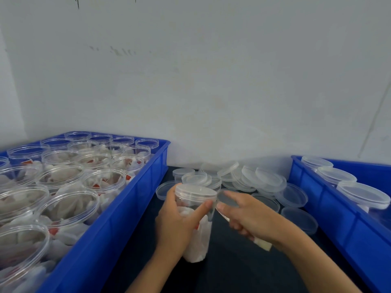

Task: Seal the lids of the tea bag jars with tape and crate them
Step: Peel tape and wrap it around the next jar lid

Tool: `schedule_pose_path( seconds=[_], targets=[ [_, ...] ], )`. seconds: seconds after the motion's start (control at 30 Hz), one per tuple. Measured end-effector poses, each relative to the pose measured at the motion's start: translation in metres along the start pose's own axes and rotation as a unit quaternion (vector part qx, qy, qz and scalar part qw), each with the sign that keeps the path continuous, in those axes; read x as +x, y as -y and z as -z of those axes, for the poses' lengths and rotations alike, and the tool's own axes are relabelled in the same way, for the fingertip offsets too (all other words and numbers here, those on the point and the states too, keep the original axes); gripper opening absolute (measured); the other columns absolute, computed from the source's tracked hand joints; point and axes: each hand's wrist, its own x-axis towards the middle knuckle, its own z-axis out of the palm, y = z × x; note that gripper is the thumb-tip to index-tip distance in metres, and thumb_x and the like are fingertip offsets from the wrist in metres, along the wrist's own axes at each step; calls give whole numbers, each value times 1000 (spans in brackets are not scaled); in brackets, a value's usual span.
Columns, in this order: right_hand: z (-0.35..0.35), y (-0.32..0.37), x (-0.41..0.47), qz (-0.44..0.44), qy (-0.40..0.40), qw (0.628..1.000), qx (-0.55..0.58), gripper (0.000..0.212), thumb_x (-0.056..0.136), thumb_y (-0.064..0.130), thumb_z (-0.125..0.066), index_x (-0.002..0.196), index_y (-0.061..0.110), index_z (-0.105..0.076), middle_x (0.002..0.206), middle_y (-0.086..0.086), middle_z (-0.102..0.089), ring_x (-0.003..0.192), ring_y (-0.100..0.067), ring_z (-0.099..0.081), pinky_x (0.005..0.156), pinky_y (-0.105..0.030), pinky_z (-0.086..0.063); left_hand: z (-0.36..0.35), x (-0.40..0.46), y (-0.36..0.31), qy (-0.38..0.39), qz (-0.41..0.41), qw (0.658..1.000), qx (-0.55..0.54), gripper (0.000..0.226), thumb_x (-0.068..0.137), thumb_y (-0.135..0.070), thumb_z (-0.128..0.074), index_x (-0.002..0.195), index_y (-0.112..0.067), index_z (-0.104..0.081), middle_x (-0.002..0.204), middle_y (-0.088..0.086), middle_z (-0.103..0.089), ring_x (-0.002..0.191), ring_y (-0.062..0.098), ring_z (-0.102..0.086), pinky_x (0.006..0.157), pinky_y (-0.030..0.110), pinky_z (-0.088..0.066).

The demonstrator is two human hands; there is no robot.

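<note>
A clear tea bag jar (198, 240) stands on the dark table, white tea bags inside and a clear lid (195, 192) on top. My left hand (173, 225) grips the jar from the left, thumb pressed on its front just below the lid. My right hand (247, 216) is beside the jar's right side, fingers curled round a tape tool (263, 244) whose pale end sticks out below my palm. Its blurred grey front end touches the jar near the lid. The tape itself is too blurred to make out.
On the left, a blue crate (118, 216) holds several open jars of tea bags. At the right, a second blue crate (330, 208) holds lidded jars. A heap of loose clear lids (254, 178) lies on the table (232, 269) behind my hands, against the white wall.
</note>
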Motion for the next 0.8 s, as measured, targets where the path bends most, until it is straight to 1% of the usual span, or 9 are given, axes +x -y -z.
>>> schedule_pose_path(
  seconds=[0.07, 0.17, 0.23, 0.37, 0.5, 0.6, 0.67, 0.73, 0.8],
  targets=[
    [3, -5, -1, -33, 29, 999, 8, 54, 98, 45, -45, 146, 23, -32, 56, 8, -47, 46, -3, -39, 47, -17, -35, 0, 2, 3, 5, -3, 1000, -14, 88, 47, -84, -65, 119, -34, -57, 99, -16, -68, 87, 9, -67, 76, 34, -58],
    [7, -10, 4, 8, -17, 1000, -17, 48, 97, 47, -47, 138, 23, -44, 64, 11, -46, 49, -1, -42, 58, -20, -35, 4, 6, 6, 31, -4, 998, -49, 81, 47, -76, -71, 115, -34, -59, 101, -16, -69, 91, -3, -64, 71, 14, -52],
    [8, -9, 5, 33, -42, 998, -44, 45, 95, 48, -50, 136, 30, -46, 75, 16, -50, 54, 2, -50, 65, -20, -39, 7, 9, 7, 56, -3, 996, -76, 76, 46, -67, -74, 112, -33, -60, 101, -15, -70, 92, -4, -64, 71, 13, -52],
    [4, -12, 7, 60, -72, 990, -103, 42, 93, 50, -51, 134, 44, -47, 133, 18, -53, 117, -5, -53, 103, -35, -41, 11, 14, 8, 80, 0, 990, -117, 72, 47, -57, -78, 111, -28, -62, 99, -14, -72, 90, -1, -67, 71, 13, -52],
    [3, -16, 10, 62, -78, 977, -188, 43, 99, 48, -42, 142, 45, -41, 146, 18, -45, 135, -10, -40, 109, -34, -34, 10, 12, 7, 105, -2, 983, -148, 66, 51, -52, -76, 109, -24, -62, 96, -20, -72, 87, -3, -67, 68, 7, -49],
    [0, -20, 15, 74, -36, 988, -133, 36, 101, 41, -42, 136, 50, -45, 137, 21, -53, 129, -9, -47, 110, -36, -35, 10, 11, 6, 117, 2, 978, -175, 65, 53, -47, -76, 111, -20, -60, 96, -18, -73, 86, 0, -68, 67, 9, -50],
    [0, -22, 19, 76, -18, 993, -94, 37, 101, 39, -43, 136, 51, -44, 121, 29, -57, 107, 5, -52, 106, -30, -36, 11, 13, 8, 116, 9, 975, -190, 69, 53, -44, -77, 114, -19, -57, 98, -15, -73, 89, 3, -69, 69, 11, -51],
    [-1, -25, 22, 68, -18, 994, -81, 47, 100, 40, -44, 145, 46, -33, 115, 26, -51, 78, 9, -42, 98, -25, -34, 11, 15, 11, 113, 16, 974, -195, 73, 51, -44, -78, 116, -21, -53, 99, -15, -72, 90, 4, -69, 69, 14, -53],
    [-1, -28, 24, 67, -23, 994, -79, 53, 100, 41, -44, 149, 44, -25, 118, 19, -43, 72, 8, -36, 99, -27, -34, 11, 15, 12, 118, 21, 974, -194, 74, 51, -45, -80, 116, -25, -50, 99, -14, -72, 84, 5, -70, 67, 18, -56]
  ],
)
